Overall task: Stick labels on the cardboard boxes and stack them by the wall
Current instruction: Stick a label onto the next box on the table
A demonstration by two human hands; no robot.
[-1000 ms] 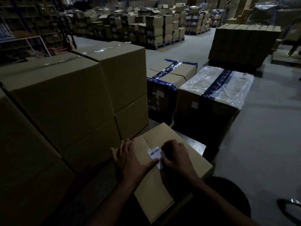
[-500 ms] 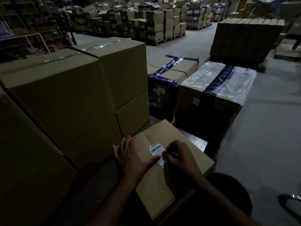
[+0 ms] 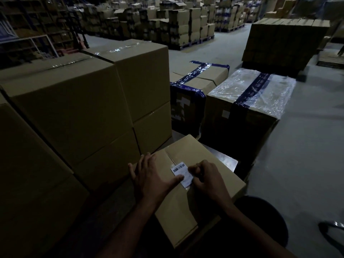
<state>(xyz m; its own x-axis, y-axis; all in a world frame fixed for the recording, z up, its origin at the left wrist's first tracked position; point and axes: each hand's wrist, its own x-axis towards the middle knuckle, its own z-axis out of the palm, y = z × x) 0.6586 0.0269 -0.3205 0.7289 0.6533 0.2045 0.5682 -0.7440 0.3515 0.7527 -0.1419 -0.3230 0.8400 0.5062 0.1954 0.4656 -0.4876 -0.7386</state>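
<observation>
A small brown cardboard box (image 3: 188, 185) is seen nearest, and a white barcode label (image 3: 181, 172) is laid on its top beside the taped seam. The label's near edge is pressed by the thumb of the flat, spread left hand (image 3: 150, 178); its right edge is pinched by the curled fingers of the right hand (image 3: 206, 175). Tall stacked cartons (image 3: 83, 101) are seen to the left, a plastic-wrapped box (image 3: 251, 94) beyond
</observation>
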